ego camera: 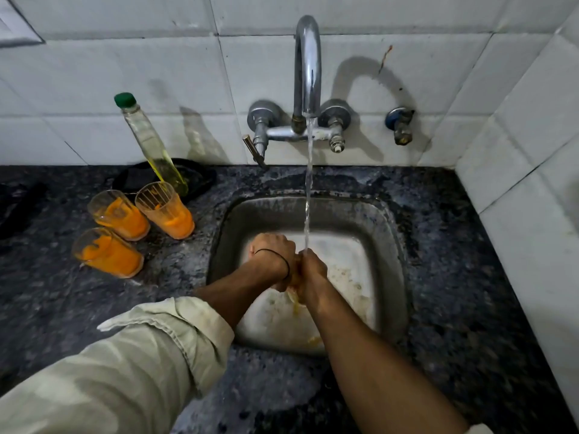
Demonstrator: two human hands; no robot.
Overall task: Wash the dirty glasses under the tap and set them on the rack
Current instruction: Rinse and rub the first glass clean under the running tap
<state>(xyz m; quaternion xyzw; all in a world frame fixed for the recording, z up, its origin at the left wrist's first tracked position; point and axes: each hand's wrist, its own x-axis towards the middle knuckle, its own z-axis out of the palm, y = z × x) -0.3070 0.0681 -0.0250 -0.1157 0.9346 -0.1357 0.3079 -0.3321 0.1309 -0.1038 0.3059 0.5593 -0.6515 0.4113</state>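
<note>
Dark speckled stone countertop (454, 277) runs along a white tiled wall (125, 73), seen from above. A square steel sink (391, 233) is set into the counter. A curved chrome tap (308, 67) on the wall above it pours a thin stream of water (308, 189) into the basin.

Both of the person's hands are low in the sink, pressed together right where the stream lands. The left hand (274, 255), with a thin black band (282, 258) at the wrist, sits just left of the stream with its fingers curled under. The right hand (313, 274) touches it from the right, its fingers also curled, and the water strikes its top edge. A yellowish trickle (294, 303) runs down between them. The knuckles hide whatever lies between the palms, so I cannot tell whether either hand grips a glass. A rolled pale sleeve (141, 355) covers the left forearm; the right forearm is bare.

Three dirty glasses stand upright on the counter to the left of the sink, well apart from both hands and untouched. All three are smeared orange inside. The back left glass (120, 219) and the back right glass (166, 211) stand side by side, and the front glass (108, 252) stands just in front of them. Behind them stands a clear bottle (147, 142) with a green cap and a little yellow liquid, beside a black object (200, 177) lying against the wall.
</note>
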